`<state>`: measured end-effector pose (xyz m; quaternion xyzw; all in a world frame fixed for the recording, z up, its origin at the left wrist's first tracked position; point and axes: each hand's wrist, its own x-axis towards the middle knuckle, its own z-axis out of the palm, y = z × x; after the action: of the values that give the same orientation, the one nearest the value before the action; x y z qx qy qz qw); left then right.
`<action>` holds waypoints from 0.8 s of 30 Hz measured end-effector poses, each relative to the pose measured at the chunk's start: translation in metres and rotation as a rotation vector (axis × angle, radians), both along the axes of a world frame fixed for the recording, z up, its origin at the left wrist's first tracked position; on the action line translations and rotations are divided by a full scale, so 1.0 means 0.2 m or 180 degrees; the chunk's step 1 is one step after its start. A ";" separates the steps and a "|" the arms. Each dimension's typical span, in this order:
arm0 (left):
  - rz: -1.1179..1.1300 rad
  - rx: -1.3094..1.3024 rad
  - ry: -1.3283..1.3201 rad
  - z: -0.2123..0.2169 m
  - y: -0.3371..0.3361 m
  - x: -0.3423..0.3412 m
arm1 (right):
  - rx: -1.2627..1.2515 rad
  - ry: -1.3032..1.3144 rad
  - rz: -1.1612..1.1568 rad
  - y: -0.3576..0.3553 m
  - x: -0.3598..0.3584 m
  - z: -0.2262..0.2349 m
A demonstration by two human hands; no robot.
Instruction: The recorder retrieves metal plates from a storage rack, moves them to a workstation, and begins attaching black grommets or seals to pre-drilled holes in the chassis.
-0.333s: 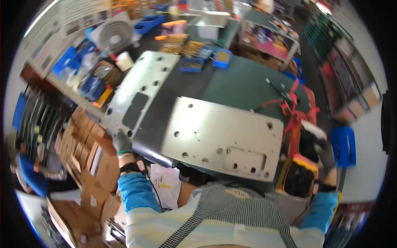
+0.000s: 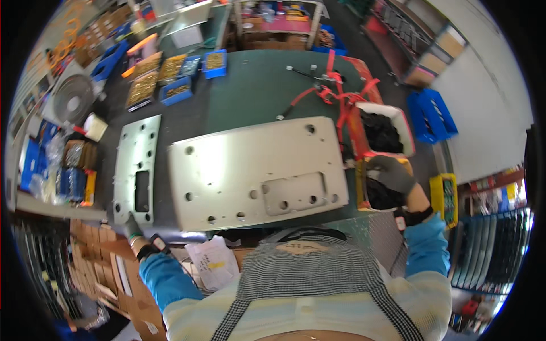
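Observation:
A narrow pale metal panel (image 2: 128,165) with round holes and a rectangular cutout lies on the left of the worktable. My gloved left hand (image 2: 132,226) holds its near edge; the fingertips are small in view. Right of it lies a wide metal panel (image 2: 256,165), with several holes and a recessed rectangle. My right hand (image 2: 392,173), in a dark grey glove, reaches over a yellow-edged box (image 2: 360,184) of black pieces (image 2: 382,196). Its fingers point left and down among the dark contents, so their grip is unclear.
A white-rimmed box (image 2: 410,136) of black pieces stands beyond the yellow-edged one. Red straps with cables (image 2: 335,91) lie behind the wide panel. Small blue bins (image 2: 177,91) and trays of brass-coloured parts sit at the far left, near a fan (image 2: 73,99).
My view has turned right, shifting the scene left. The narrow panel has come nearer to me with my left hand at its edge. My right hand has moved over the yellow-edged box.

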<state>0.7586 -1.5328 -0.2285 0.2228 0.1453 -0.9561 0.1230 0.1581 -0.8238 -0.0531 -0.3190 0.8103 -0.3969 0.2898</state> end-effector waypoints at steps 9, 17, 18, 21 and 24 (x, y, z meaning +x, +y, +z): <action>-0.1551 -0.6080 -0.3468 0.62 1.25 -1.05 | 0.0560 0.0944 -0.0848 0.23 0.05 -0.17; -0.0906 -0.6371 -0.3498 1.05 1.37 -1.17 | -0.0557 0.1860 0.2727 -0.44 0.49 -0.01; -0.0800 -0.8201 -0.3285 1.14 1.34 -1.10 | -0.0891 0.2121 0.2598 -0.50 0.53 0.06; -0.0751 -0.8209 -0.2265 1.49 1.50 -1.17 | -0.1367 0.2621 0.2536 -0.60 0.59 0.22; -0.0111 -0.5069 -0.1052 1.68 1.62 -1.24 | -0.1180 0.2712 0.2375 -0.61 0.59 0.34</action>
<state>0.5105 -1.2086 0.1083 0.2089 -0.6019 -0.7293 0.2495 0.2768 -0.9448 0.0158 -0.7587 0.6055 -0.2402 -0.0015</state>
